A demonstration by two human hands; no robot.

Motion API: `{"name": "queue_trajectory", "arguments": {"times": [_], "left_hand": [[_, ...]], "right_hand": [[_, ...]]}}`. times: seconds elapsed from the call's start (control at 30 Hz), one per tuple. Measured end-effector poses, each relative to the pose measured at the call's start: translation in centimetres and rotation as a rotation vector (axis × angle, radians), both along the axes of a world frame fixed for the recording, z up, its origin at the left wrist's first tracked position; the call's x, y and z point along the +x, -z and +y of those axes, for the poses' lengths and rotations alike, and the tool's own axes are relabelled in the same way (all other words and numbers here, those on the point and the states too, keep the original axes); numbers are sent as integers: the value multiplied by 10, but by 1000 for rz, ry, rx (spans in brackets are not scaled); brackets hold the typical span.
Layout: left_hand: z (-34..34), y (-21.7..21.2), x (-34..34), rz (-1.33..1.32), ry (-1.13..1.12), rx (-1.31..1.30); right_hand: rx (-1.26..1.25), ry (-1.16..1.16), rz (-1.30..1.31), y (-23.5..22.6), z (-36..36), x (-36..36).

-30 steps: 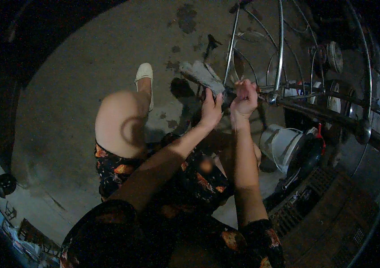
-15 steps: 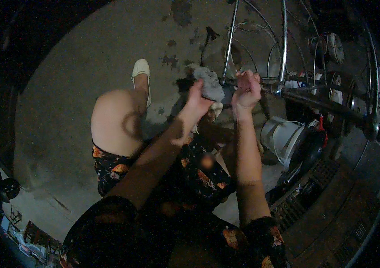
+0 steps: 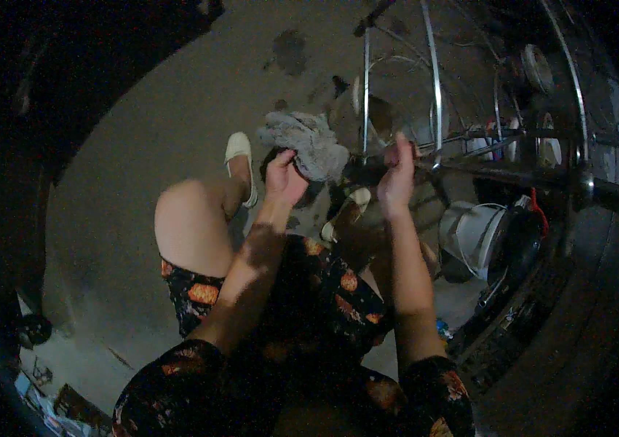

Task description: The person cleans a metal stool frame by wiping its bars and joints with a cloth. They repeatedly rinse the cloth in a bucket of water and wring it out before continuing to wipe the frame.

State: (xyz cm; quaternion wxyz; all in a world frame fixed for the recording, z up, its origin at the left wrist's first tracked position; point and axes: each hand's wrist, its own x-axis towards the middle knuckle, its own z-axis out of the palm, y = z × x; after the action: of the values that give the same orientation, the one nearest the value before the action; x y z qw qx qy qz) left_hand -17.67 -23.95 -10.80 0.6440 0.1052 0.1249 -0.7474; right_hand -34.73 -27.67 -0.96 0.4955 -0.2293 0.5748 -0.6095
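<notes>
Compared with the earlier frames, the grey rag (image 3: 303, 142) has come away from the metal bar (image 3: 498, 171) and now sits further to the left, bunched above the left hand (image 3: 284, 178), while the right hand (image 3: 397, 175) has stayed at the bar. The left hand's fingers are closed on the lower edge of the rag, which rises crumpled above the knuckles, just beside the chrome wheel rim (image 3: 433, 80). The right hand's fingers are curled around the near end of the dark bar, thumb up, gripping it. The rag lies left of the right hand, close but apart. A white bucket (image 3: 478, 231) stands below the bar on the concrete floor (image 3: 142, 146).
</notes>
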Motion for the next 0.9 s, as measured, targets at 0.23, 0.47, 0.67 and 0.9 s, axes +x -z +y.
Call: {"name": "queue_trajectory", "arguments": {"times": [0.23, 0.47, 0.67, 0.9], "left_hand": [[-93, -5, -68, -1546, 86, -51], [-133, -6, -76, -1869, 319, 240], [-106, -2, -42, -1310, 169, 117], [-83, 58, -11, -255, 459, -124]], "right_hand": [[-50, -292, -30, 28, 13, -20], [-133, -315, -150, 6, 6, -25], [-111, -442, -14, 40, 6, -65], [-240, -259, 361, 13, -4, -60]]}}
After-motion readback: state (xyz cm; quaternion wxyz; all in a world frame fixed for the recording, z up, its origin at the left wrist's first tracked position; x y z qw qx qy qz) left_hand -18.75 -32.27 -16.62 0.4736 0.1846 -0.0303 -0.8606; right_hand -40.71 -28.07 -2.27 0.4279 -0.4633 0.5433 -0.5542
